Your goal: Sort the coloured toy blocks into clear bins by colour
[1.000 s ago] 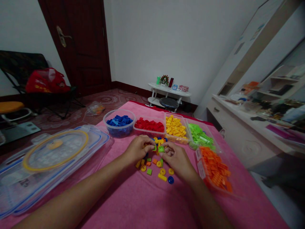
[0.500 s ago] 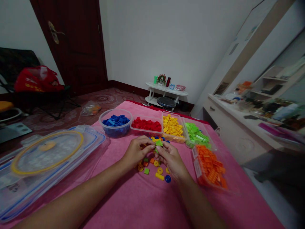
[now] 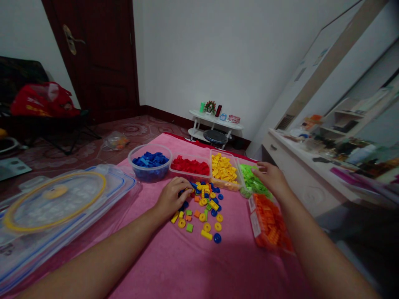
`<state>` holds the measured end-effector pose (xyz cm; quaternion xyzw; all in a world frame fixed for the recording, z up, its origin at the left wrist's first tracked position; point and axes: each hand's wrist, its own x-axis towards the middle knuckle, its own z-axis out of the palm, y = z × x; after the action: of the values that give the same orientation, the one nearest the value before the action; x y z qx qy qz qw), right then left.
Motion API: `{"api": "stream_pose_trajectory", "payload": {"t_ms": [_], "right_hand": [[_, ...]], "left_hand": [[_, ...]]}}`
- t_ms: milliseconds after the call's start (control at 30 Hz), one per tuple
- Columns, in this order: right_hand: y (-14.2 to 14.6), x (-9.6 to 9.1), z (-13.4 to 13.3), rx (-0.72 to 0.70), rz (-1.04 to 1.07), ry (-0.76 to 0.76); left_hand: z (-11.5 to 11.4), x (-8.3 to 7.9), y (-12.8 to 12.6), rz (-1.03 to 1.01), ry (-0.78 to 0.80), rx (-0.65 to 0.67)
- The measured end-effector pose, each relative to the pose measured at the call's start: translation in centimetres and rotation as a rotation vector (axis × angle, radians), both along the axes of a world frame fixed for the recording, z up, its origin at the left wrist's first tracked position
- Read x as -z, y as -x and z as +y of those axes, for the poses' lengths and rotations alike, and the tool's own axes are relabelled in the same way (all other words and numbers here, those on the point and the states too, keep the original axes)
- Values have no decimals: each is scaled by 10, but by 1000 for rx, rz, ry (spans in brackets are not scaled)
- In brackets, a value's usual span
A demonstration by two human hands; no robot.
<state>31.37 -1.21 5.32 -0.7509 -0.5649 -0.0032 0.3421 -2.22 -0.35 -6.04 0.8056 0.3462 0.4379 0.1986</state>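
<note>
My left hand [image 3: 175, 194] rests at the left side of a mixed pile of toy building bricks [image 3: 204, 193], its fingers curled in around small pieces there. Exactly what those fingers hold is hidden. Over the clear box of green bricks [image 3: 251, 176] is my right hand [image 3: 270, 176], thumb and fingers apart, with nothing visible between them. Yellow rings, blue wheels and a few green and orange bricks lie loose on the pink cloth [image 3: 174, 265].
Behind the pile stand a round tub of blue bricks [image 3: 151, 160], a box of red bricks [image 3: 190, 166] and a box of yellow bricks [image 3: 223, 168]. A box of orange bricks [image 3: 271, 222] sits under my right forearm. Clear lids [image 3: 118, 191] lie at left.
My hands have parted from around a green brick. The right hand moved right to the green box; the left dropped slightly down and left onto the pile. The green brick no longer shows between them.
</note>
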Motion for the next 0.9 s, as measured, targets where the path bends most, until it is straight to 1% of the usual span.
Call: {"api": "stream_pose_trajectory", "payload": {"t_ms": [67, 100, 167, 233, 267, 333, 400, 500, 600, 700, 800, 900], "right_hand": [[12, 2, -2, 18, -146, 26], [24, 5, -5, -14, -165, 34], [54, 14, -13, -163, -129, 33], [87, 26, -21, -329, -105, 72], [102, 34, -24, -382, -87, 108], [124, 51, -27, -420, -88, 150], [136, 67, -28, -414, -102, 153], [142, 83, -26, -434, -125, 152], [143, 87, -27, -472, -115, 185], [139, 81, -30, -473, -68, 265], [127, 69, -36, -467, -41, 353], [114, 59, -40, -459, -44, 376]], "left_hand": [[1, 0, 0, -2, -1, -12], [1, 0, 0, 5, -3, -10], [2, 1, 0, 34, -16, 15], [2, 1, -1, 90, -43, 47], [2, 1, -1, 130, -59, 63], [1, 1, -2, 220, -81, 88], [0, 0, -3, 302, -78, 99], [-2, 1, -3, 369, -47, 110], [-2, 1, -3, 344, -43, 123], [-2, -1, -3, 270, -61, 147], [-3, -4, -3, 241, -64, 148], [-6, -5, -4, 247, -63, 141]]}}
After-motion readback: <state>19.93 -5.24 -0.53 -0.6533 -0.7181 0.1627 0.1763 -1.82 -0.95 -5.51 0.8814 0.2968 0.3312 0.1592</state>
